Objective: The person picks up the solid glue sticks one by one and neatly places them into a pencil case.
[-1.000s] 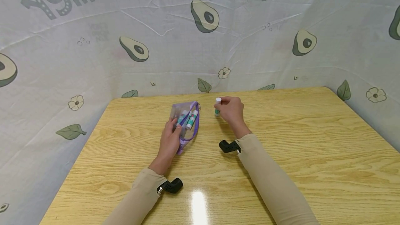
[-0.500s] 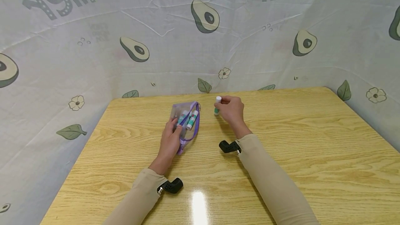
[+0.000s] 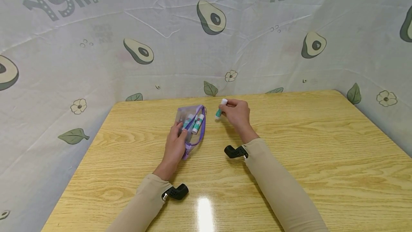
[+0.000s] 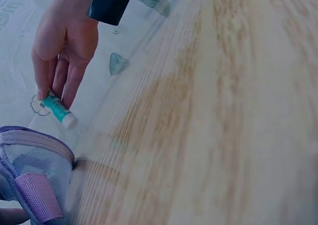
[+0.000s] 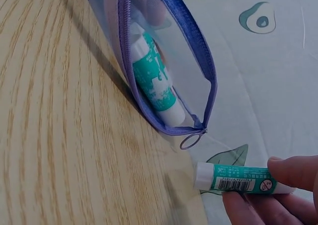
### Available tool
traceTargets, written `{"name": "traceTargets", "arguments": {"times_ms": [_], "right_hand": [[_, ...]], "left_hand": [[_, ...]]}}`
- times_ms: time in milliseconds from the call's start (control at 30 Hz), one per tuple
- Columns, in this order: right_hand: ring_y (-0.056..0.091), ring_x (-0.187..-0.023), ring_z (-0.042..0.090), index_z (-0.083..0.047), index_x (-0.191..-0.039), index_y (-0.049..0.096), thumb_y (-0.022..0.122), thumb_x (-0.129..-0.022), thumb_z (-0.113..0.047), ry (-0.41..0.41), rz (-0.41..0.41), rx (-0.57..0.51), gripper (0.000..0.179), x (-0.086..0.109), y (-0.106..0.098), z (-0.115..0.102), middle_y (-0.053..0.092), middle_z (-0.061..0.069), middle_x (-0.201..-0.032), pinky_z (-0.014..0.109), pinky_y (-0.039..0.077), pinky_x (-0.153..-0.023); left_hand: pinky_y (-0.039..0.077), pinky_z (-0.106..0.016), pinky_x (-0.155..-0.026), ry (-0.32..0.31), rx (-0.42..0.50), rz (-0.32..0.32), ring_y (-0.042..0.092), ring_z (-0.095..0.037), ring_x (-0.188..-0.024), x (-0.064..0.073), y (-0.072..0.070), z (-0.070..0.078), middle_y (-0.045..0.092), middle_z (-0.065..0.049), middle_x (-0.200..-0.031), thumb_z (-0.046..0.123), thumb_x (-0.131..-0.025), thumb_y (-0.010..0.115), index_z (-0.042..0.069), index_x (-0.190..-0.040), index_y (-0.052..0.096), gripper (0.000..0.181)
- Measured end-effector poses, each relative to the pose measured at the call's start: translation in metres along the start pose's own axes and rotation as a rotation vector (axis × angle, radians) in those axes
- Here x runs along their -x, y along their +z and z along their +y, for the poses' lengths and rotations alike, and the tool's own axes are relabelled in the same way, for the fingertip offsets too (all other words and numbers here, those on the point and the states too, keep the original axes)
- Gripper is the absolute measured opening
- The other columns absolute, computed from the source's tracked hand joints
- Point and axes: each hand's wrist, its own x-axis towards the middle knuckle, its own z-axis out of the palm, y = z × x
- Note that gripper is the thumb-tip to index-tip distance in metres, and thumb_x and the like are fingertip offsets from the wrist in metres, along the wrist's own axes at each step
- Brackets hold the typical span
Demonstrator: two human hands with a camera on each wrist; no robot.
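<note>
My left hand grips the side of a translucent zip pouch with purple edging, thumb near its mouth. In the right wrist view, the pouch's purple zipper is unzipped and its mouth gapes. Glue sticks with white ends and green labels lie inside. To the right of the pouch, my right hand pinches another glue stick between thumb and fingers. It tilts above the table, its lower end angled toward the pouch. In the left wrist view this glue stick hangs apart from the pouch.
Both hands work over a wood-grain table. Behind it hangs a pale cloth printed with avocados and leaves. A black camera mount sticks out from the left sleeve, another mount from the right. A small ring pull hangs at the zipper's end.
The glue stick in my right hand has gone from near upright to tilted, its lower end swinging left toward the pouch. My left hand and the pouch have stayed in place.
</note>
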Motion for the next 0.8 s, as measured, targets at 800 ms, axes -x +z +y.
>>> {"name": "traceTargets", "arguments": {"times_ms": [800], "right_hand": [[0.072, -0.091, 0.015, 0.007, -0.128, 0.059, 0.068, -0.092, -0.009, 0.204, -0.062, -0.298, 0.041, -0.0047, -0.0010, 0.0017, 0.064, 0.018, -0.121, 0.036, 0.055, -0.096]], "left_hand": [[0.008, -0.055, -0.124, -0.004, 0.004, -0.005, 0.004, -0.028, -0.155, 0.0019, -0.0002, 0.0020, 0.012, 0.000, -0.168, 0.033, -0.106, 0.039, 0.015, -0.156, 0.031, 0.054]]}}
